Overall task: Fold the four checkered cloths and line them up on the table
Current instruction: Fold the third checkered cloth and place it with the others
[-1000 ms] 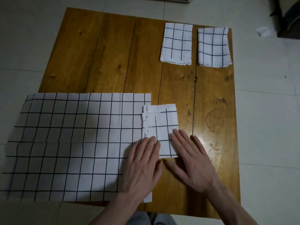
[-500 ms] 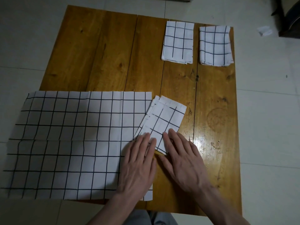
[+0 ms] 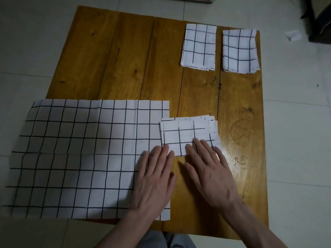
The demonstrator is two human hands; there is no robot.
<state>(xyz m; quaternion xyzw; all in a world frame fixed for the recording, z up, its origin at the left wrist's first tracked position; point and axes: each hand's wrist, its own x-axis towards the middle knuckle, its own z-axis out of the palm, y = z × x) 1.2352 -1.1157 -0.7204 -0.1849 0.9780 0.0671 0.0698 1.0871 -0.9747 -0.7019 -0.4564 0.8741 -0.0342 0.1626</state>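
Note:
Two folded checkered cloths lie side by side at the table's far right: one [image 3: 198, 47] and another [image 3: 240, 51] to its right. A third folded cloth [image 3: 188, 133] lies near the middle, its left edge over the big unfolded checkered cloth [image 3: 86, 154] that spreads across the near left and hangs past the table's left edge. My left hand [image 3: 154, 178] lies flat with fingertips on the folded cloth's near-left corner. My right hand [image 3: 209, 169] lies flat with fingertips on its near edge. Neither hand grips anything.
The wooden table [image 3: 125, 59] stands on a pale tiled floor. A scrap of white paper [image 3: 292, 35] lies on the floor at the far right beside a dark object [image 3: 320, 20]. Bare wood shows at the far left and the right side.
The third folded cloth has been turned under my fingertips, from upright through a tilt to lying wide. Both hands have stayed at its near edge.

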